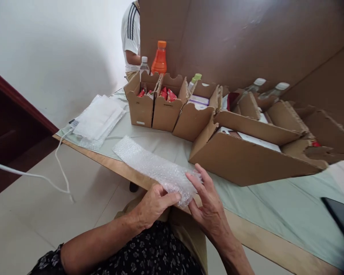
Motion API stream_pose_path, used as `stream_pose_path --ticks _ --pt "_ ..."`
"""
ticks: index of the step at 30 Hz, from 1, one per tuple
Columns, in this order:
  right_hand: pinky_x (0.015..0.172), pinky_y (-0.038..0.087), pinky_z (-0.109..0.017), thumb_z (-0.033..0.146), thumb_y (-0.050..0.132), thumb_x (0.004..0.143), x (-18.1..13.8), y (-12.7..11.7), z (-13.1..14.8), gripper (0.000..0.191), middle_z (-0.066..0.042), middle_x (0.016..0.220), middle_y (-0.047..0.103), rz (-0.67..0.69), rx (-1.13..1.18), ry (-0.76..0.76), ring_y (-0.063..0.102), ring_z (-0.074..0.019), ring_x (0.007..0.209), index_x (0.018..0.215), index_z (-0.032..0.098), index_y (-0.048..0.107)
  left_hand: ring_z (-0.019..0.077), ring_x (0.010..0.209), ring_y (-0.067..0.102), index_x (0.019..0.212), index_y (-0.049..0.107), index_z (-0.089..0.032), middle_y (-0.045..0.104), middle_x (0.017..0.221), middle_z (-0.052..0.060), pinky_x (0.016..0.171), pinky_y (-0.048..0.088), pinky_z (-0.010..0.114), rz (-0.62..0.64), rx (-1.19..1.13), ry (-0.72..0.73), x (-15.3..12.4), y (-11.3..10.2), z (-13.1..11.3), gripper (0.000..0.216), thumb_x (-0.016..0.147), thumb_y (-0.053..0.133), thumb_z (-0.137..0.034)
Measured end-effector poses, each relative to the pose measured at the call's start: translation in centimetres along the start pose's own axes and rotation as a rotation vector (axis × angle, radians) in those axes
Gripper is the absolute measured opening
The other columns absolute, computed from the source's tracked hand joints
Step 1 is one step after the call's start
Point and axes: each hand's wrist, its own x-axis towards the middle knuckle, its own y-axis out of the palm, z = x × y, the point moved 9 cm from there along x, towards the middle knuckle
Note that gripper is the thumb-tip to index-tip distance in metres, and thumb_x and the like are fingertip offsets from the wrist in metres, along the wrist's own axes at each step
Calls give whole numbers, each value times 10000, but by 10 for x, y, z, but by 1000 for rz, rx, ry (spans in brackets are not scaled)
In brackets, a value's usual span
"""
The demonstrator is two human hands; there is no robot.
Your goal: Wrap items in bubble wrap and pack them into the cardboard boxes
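Observation:
A long strip of clear bubble wrap (151, 162) slants across the near edge of the table, its far end lying on the green cloth. My left hand (156, 204) grips its near end, thumb pressed on top and fingers underneath. At the right-hand end, my right hand (208, 204) has its fingers curved around the edge of the wrap, thumb below and fingertips on the upper side. Whether anything lies inside the wrap cannot be made out.
Cardboard bins (166, 114) with packaged goods line the table's back, bottles behind, including an orange bottle (159, 59). Left lies a stack of clear plastic bags (99, 116) beside a white cable (60, 164). A dark phone-like object (339, 217) sits right. Another person (131, 38) is behind.

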Motion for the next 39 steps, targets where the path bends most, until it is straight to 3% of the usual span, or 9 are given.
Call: stream_pose_path --ticks 4,9,14,18,21,26,30,35,39 --pt "941 625 -429 79 501 968 -18 -25 -39 357 -128 1370 677 25 -11 36 705 -258 1193 1200 247 714 211 888 642 840 743 -174 720 872 53 852 494 341 172 158 -119 2 27 20 333 857 717 -506" --pt "980 604 -394 213 592 996 -47 -63 -112 242 -99 1415 662 -8 35 236 693 -258 1227 1147 267 774 213 894 683 919 764 -211 767 982 70 839 537 351 361 419 -187 2 38 27 208 857 717 -404" --pt "1011 594 -418 197 479 1016 -111 -108 -172 345 -93 1459 633 54 -152 477 660 -260 1288 1182 267 773 208 921 745 983 733 -288 785 995 36 796 609 332 213 720 167 23 14 -17 121 933 627 -255" --pt "1061 569 -466 150 454 1005 -140 -155 -172 363 -80 1356 701 -149 -410 618 686 -254 1234 1183 262 750 236 1006 746 1044 720 -319 779 1060 30 835 633 379 92 980 487 37 16 -41 199 938 625 -180" --pt "1041 580 -456 155 536 995 -110 -133 -141 307 -87 1340 706 -147 -335 524 694 -258 1204 1206 264 730 291 1212 686 1141 720 -305 754 1236 71 989 608 479 124 1156 633 43 43 -33 281 936 611 -147" --pt "1054 554 -529 184 562 1003 -65 -36 -99 323 -120 1473 633 288 -145 230 612 -307 1337 1292 233 696 359 1461 515 1415 634 -247 601 1537 128 1187 460 620 445 1463 572 51 70 18 460 957 598 -216" --pt "1062 524 -514 256 529 1059 -108 -57 -119 300 -116 1473 640 214 -230 275 588 -310 1379 1328 212 655 337 1544 412 1556 494 -318 471 1656 74 1227 431 573 512 1503 465 42 27 23 584 984 611 -323" --pt "1021 505 -470 283 539 1055 -151 -113 -144 190 -109 1367 692 -22 -336 472 648 -303 1276 1149 230 695 362 1446 522 1415 606 -387 613 1497 60 1178 474 601 64 1460 519 37 -41 -28 448 975 593 -301" --pt "964 523 -490 409 519 1058 -134 -101 -157 328 -143 1380 677 -1 -396 554 658 -330 1229 1287 209 643 451 1407 514 1371 611 -276 607 1431 167 1144 451 684 -183 1633 488 48 -77 -48 439 963 569 -434"
